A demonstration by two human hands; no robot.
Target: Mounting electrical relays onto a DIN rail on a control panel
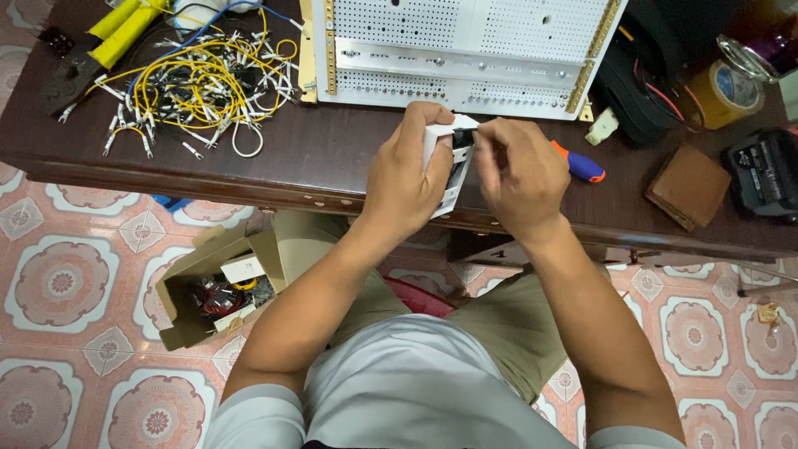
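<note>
So we're sitting right at the edge of the dark wooden table, and both hands are up over its near edge, working on a small white plastic part. Our left hand is wrapping around it from the left, fingers closed over the top and thumb side gripping the body. Our right hand is pinching closed at the black bit near the part's upper end, though we can't tell exactly what's between those fingertips. The part's long axis is running roughly top to bottom in view, tilting a little, and it's sitting between the two hands, with the left one doing the holding.

Just beside the right hand, an orange-and-blue screwdriver handle is poking out on the table. Further back, a white perforated panel with brass strips is lying flat. Off to the left a tangle of yellow and white wires is spreading out near yellow-handled pliers. Right side: a brown pad, a roll of tape, a black battery pack.

Down on the patterned tile floor, an open cardboard box of parts is sitting by our left knee.
</note>
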